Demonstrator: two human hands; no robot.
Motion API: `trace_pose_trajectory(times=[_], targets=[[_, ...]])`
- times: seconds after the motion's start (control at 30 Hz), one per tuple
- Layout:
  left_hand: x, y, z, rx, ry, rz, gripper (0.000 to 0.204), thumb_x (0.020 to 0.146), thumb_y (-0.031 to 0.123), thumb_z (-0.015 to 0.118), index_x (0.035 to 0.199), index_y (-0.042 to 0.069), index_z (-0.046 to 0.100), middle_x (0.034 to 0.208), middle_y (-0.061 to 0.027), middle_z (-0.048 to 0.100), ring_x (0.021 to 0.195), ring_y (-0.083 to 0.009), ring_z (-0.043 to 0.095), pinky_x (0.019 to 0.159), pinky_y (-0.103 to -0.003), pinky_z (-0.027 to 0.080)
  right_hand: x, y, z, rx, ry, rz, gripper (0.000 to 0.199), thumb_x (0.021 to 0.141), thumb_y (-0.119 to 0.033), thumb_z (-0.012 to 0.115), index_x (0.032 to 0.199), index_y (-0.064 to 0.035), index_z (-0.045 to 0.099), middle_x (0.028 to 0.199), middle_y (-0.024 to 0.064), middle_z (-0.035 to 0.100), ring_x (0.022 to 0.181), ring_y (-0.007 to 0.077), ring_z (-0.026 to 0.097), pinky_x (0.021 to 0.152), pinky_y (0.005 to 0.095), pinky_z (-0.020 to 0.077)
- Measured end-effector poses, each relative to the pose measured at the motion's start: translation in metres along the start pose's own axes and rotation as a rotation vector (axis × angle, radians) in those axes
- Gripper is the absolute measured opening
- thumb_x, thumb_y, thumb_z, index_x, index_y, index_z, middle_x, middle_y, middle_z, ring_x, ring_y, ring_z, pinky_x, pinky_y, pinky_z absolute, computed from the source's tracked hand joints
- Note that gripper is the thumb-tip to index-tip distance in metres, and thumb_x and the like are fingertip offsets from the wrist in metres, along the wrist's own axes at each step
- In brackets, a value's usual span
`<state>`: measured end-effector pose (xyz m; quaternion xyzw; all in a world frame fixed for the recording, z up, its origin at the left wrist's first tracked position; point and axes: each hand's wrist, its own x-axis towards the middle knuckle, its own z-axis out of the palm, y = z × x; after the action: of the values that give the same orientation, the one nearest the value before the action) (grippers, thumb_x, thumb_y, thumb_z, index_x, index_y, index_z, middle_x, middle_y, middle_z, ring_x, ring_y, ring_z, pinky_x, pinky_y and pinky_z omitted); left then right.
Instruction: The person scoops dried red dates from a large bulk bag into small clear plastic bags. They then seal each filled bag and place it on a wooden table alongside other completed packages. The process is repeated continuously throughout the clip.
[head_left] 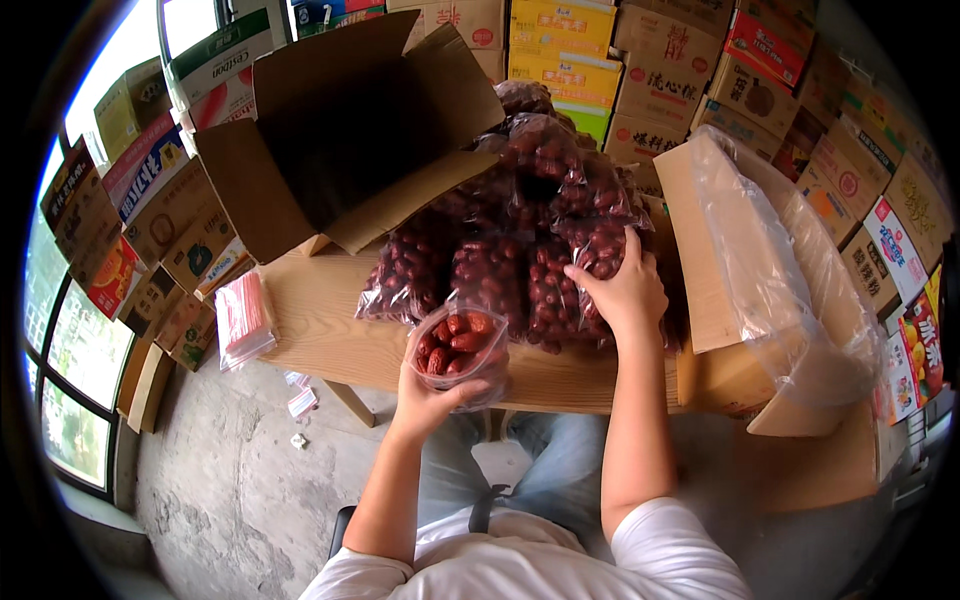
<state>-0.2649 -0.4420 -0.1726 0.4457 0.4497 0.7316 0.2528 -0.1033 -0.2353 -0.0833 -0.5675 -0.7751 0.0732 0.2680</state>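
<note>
Upright in my left hand (428,400) is an open clear plastic bag of red dates (460,345), just in front of the table's near edge. Its mouth faces up and wrinkled dates show inside. My right hand (637,295) has its thumb and fingers round the top of a filled bag of dates (598,250) on the near right of a pile. That pile of clear bags of dark red dates (487,270) covers the middle of the wooden table (310,325). The undersides of both held bags are partly hidden.
An open empty-looking cardboard box (235,190) tilts at the back left. On the right stands a cardboard box (700,270) with a clear plastic liner. A pack of red-striped plastic bags (245,318) lies at the left edge. Stacked cartons (665,70) line the back.
</note>
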Motion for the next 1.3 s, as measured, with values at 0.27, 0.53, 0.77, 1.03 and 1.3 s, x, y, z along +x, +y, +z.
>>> trace_pose_trajectory(times=[0.27, 0.53, 0.77, 1.03, 1.3], targets=[[0.001, 0.002, 0.004, -0.018, 0.021, 0.004, 0.090, 0.060, 0.013, 0.091, 0.133, -0.002, 0.041, 0.128, -0.0133, 0.053, 0.120, -0.0221, 0.052, 0.104, -0.037, 0.040, -0.030, 0.012, 0.020, 0.174, 0.327, -0.156, 0.078, 0.064, -0.029, 0.081, 0.134, -0.0192, 0.046, 0.114, 0.0156, 0.056, 0.100, 0.0364, 0.060, 0.081, 0.0442, 0.0518], [0.001, 0.004, 0.004, -0.014, 0.027, -0.017, 0.088, 0.061, 0.014, 0.090, 0.133, -0.003, 0.041, 0.127, -0.0137, 0.055, 0.119, -0.0222, 0.053, 0.104, -0.037, 0.041, -0.056, 0.036, 0.045, 0.415, 0.771, -0.444, 0.078, 0.068, -0.020, 0.081, 0.134, -0.0031, 0.044, 0.120, 0.0188, 0.049, 0.104, 0.0372, 0.055, 0.087, 0.0445, 0.0468], [0.001, 0.003, 0.004, -0.035, 0.052, -0.036, 0.085, 0.061, 0.008, 0.087, 0.132, -0.002, 0.043, 0.126, -0.0129, 0.056, 0.119, -0.0233, 0.054, 0.105, -0.037, 0.041, -0.082, 0.046, 0.057, 0.859, 0.795, -0.466, 0.096, 0.070, -0.013, 0.081, 0.142, 0.0023, 0.019, 0.143, 0.0222, 0.025, 0.129, 0.0338, 0.037, 0.110, 0.0477, 0.0295], [0.002, 0.001, 0.004, -0.018, 0.034, -0.014, 0.084, 0.063, 0.010, 0.088, 0.132, -0.003, 0.043, 0.127, -0.0131, 0.056, 0.118, -0.0221, 0.054, 0.104, -0.037, 0.042, -0.117, 0.062, 0.058, 0.738, 0.505, -0.429, 0.109, 0.070, -0.007, 0.079, 0.148, -0.0069, 0.003, 0.139, 0.0195, 0.027, 0.122, 0.0290, 0.040, 0.097, 0.0399, 0.0430], [0.000, 0.000, 0.005, -0.009, 0.046, -0.025, 0.081, 0.063, 0.010, 0.088, 0.130, -0.002, 0.044, 0.126, -0.0129, 0.055, 0.117, -0.0220, 0.054, 0.103, -0.036, 0.042, -0.119, 0.058, 0.062, 0.812, 0.609, -0.360, 0.101, 0.065, -0.007, 0.084, 0.144, -0.0019, 0.021, 0.137, 0.0175, 0.033, 0.119, 0.0293, 0.044, 0.098, 0.0411, 0.0412]])
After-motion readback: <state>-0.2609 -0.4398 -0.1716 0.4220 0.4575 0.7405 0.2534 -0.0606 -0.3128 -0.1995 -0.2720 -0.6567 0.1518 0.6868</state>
